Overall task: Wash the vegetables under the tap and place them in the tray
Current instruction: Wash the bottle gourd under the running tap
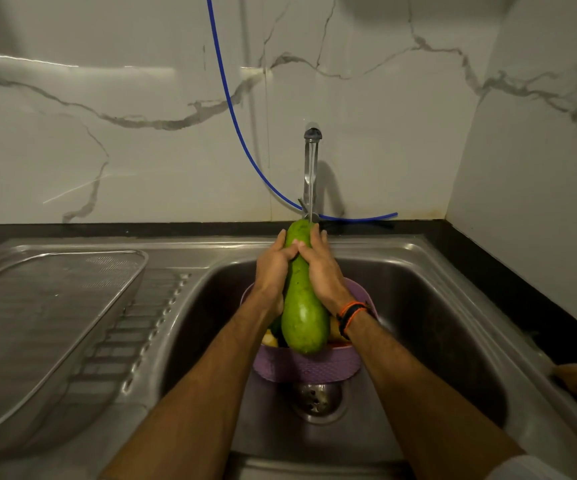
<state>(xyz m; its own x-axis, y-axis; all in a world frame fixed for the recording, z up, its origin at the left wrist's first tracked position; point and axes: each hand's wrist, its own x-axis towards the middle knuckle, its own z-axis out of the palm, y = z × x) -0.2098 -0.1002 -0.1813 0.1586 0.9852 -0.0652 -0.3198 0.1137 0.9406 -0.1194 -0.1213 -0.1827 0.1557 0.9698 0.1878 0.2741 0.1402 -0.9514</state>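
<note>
I see the long green bottle gourd held upright between my left hand and right hand, both wrapped around its neck, under the steel tap. The steel mesh tray lies well apart, left of the sink.

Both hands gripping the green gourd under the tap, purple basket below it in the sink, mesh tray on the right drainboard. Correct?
One error: the head view shows the mesh tray on the left drainboard, not the right. The rest holds.
</note>
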